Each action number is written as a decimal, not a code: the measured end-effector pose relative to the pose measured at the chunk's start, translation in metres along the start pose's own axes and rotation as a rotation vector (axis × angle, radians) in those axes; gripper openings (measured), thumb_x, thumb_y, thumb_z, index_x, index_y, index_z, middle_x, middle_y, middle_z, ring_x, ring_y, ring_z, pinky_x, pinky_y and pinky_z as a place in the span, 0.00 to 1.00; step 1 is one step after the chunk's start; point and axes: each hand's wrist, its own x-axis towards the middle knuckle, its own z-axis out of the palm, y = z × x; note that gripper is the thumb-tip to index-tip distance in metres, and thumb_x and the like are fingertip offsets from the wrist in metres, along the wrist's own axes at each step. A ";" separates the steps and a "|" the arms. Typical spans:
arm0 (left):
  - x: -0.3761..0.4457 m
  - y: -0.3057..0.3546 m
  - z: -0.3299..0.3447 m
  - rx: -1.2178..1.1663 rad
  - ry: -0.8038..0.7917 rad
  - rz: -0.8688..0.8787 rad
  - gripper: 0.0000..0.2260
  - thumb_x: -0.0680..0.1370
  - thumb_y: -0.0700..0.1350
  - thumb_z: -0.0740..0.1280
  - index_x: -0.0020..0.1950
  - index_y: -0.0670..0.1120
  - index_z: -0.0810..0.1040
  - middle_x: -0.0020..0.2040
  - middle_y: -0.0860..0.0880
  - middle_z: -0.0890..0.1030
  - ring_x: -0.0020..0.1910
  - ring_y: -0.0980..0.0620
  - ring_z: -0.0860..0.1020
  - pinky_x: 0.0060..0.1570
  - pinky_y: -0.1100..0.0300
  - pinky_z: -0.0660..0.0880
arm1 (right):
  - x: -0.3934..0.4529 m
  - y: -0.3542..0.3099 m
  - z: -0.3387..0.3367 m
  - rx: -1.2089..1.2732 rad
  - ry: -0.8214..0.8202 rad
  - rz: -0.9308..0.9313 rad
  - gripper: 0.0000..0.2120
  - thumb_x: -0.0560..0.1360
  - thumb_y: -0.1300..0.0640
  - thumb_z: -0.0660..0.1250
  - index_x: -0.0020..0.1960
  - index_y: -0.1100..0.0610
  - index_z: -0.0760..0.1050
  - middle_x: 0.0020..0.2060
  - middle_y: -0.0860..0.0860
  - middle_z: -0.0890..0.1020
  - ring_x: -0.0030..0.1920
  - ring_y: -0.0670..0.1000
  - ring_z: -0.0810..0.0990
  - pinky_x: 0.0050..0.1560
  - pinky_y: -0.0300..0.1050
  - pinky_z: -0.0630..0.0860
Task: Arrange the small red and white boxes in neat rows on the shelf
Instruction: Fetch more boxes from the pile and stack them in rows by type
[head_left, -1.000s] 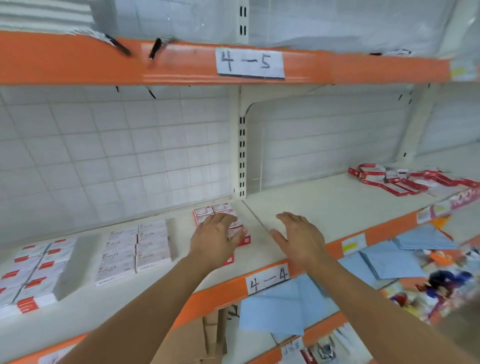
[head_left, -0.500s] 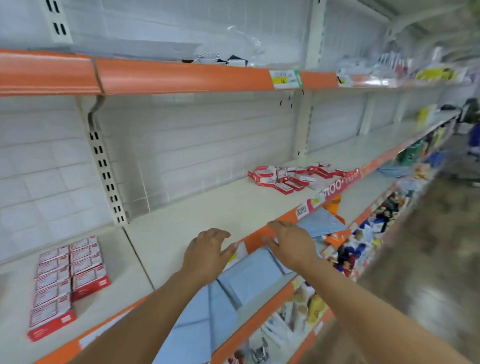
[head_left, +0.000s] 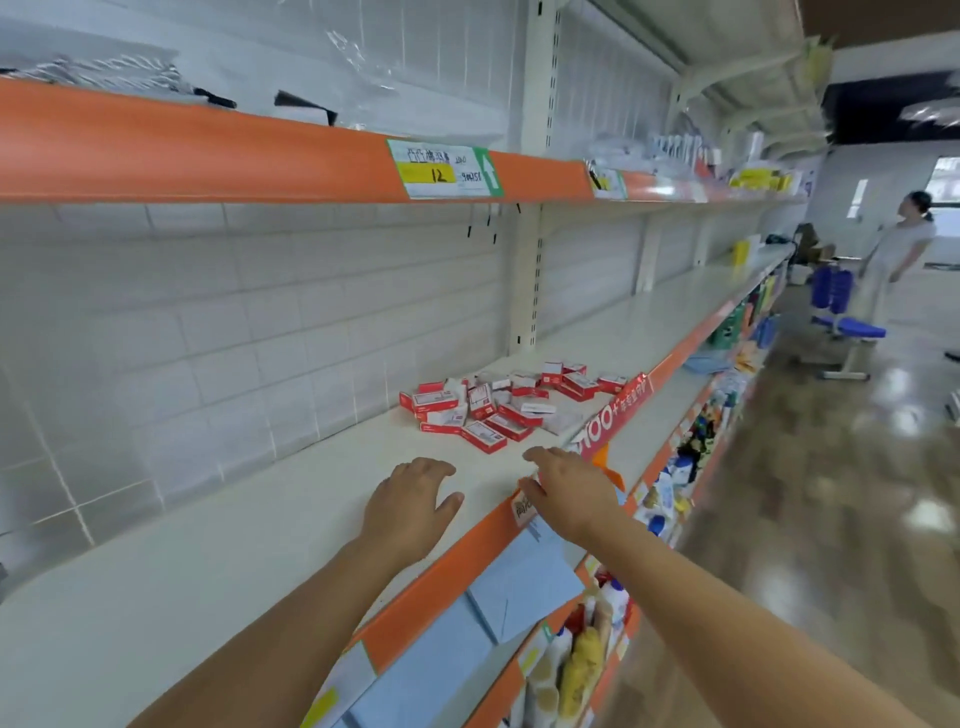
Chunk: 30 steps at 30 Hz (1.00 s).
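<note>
A loose heap of several small red and white boxes (head_left: 498, 408) lies jumbled on the cream shelf (head_left: 270, 519), further along to the right. My left hand (head_left: 413, 501) hovers over the bare shelf, fingers relaxed and empty, well short of the heap. My right hand (head_left: 569, 491) is stretched out above the shelf's orange front edge (head_left: 467, 551), fingers extended, holding nothing, a short way from the nearest box. The tidy rows of boxes seen earlier are out of view to the left.
An orange-edged upper shelf (head_left: 208, 156) with a price label (head_left: 444, 169) overhangs. Blue envelopes (head_left: 519, 587) and colourful goods (head_left: 675, 478) fill the lower shelves. A red banner (head_left: 615, 415) hangs on the shelf edge. A person (head_left: 893, 260) stands by a blue chair (head_left: 844, 322) down the aisle.
My view has swung right along the shelf; the arranged rows left the frame and the loose heap came closer. Both hands moved right with it, still empty.
</note>
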 end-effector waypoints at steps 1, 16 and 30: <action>0.012 0.000 0.003 0.004 -0.007 0.002 0.19 0.81 0.54 0.58 0.71 0.51 0.67 0.71 0.52 0.68 0.68 0.51 0.66 0.65 0.57 0.66 | 0.011 0.004 0.001 0.000 0.008 0.001 0.20 0.81 0.51 0.57 0.71 0.54 0.65 0.62 0.53 0.76 0.60 0.55 0.75 0.52 0.48 0.75; 0.134 0.015 0.058 0.090 -0.112 -0.087 0.25 0.79 0.46 0.62 0.75 0.50 0.60 0.76 0.50 0.60 0.74 0.48 0.58 0.71 0.54 0.59 | 0.140 0.042 0.050 -0.005 -0.154 -0.238 0.18 0.78 0.61 0.55 0.68 0.58 0.67 0.62 0.55 0.75 0.61 0.56 0.74 0.57 0.48 0.71; 0.164 0.009 0.062 0.242 -0.157 -0.027 0.24 0.78 0.55 0.62 0.74 0.54 0.63 0.75 0.52 0.63 0.73 0.49 0.59 0.70 0.52 0.58 | 0.177 0.062 0.058 -0.083 -0.215 -0.127 0.16 0.81 0.55 0.52 0.63 0.61 0.69 0.58 0.57 0.76 0.59 0.57 0.73 0.54 0.50 0.72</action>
